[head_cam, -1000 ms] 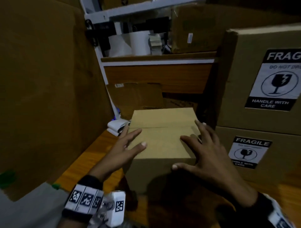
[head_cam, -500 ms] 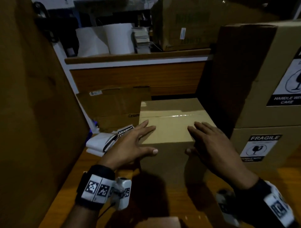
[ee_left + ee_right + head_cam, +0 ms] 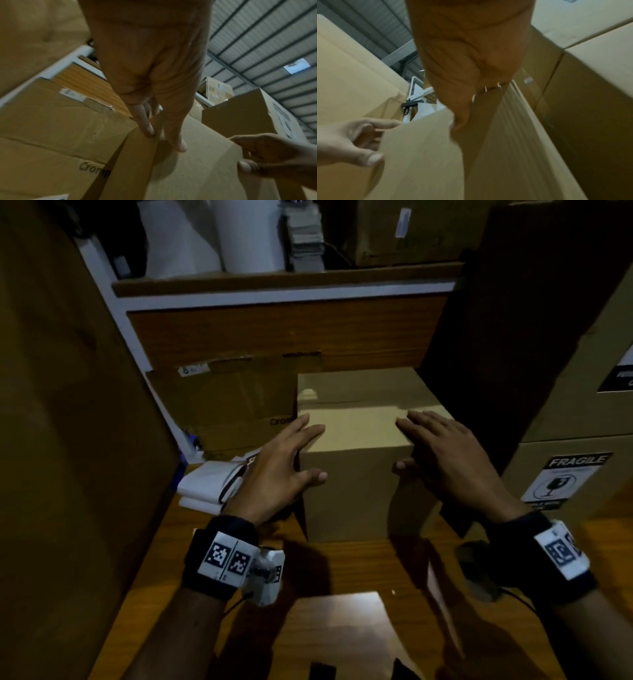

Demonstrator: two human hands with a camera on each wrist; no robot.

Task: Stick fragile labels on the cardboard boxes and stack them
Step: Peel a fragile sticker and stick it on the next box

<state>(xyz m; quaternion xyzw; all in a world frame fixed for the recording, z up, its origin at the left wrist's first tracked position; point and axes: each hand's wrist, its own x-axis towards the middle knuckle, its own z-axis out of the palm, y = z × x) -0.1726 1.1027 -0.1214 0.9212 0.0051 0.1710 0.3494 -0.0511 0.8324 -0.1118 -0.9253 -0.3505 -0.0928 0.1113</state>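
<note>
A plain cardboard box is stood on the wooden table, just beside two stacked boxes on the right, the lower of which is marked with a fragile label. The plain box is flanked by both hands, probably so that it can be steadied or shifted before a label is put on it; no label is seen on its near face. The left hand is laid against the box's left top edge with fingers straight and spread — the thumb is set on the near face, and nothing is gripped. The right hand is spread likewise over the right top corner, its thumb on the near face; whether its fingers rest on the top or only hover cannot be told. A bundle of white sheets, possibly labels, is left on the table behind the left hand.
</note>
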